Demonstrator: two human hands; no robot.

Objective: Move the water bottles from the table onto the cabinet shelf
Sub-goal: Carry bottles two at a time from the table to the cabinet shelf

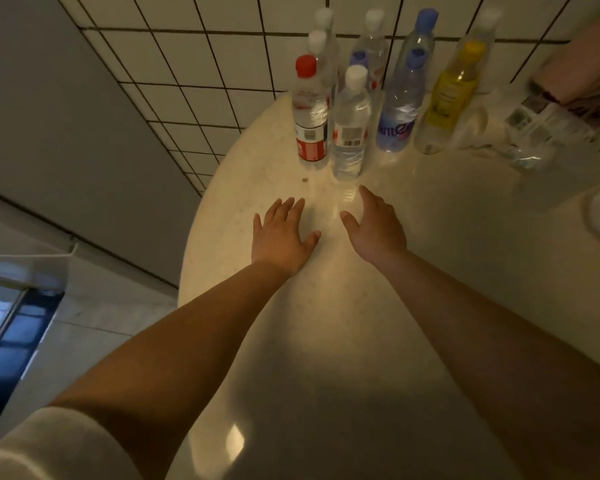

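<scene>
Several water bottles stand upright at the far edge of a round cream table (430, 271). Nearest me are a red-capped bottle (309, 112) and a white-capped clear bottle (350, 129). To their right stand a blue-capped bottle (400, 105) and a yellow-labelled bottle (451, 98). More clear bottles (369, 46) stand behind them. My left hand (281, 237) and my right hand (374, 226) are stretched out over the table just short of the bottles, fingers straight and spread, holding nothing. The cabinet shelf is out of view.
A white tiled floor (187, 57) lies beyond the table. Packets and crumpled clear plastic (534, 133) sit at the table's right side. A pale wall and a white ledge (32, 265) over a dark glass panel are at the left.
</scene>
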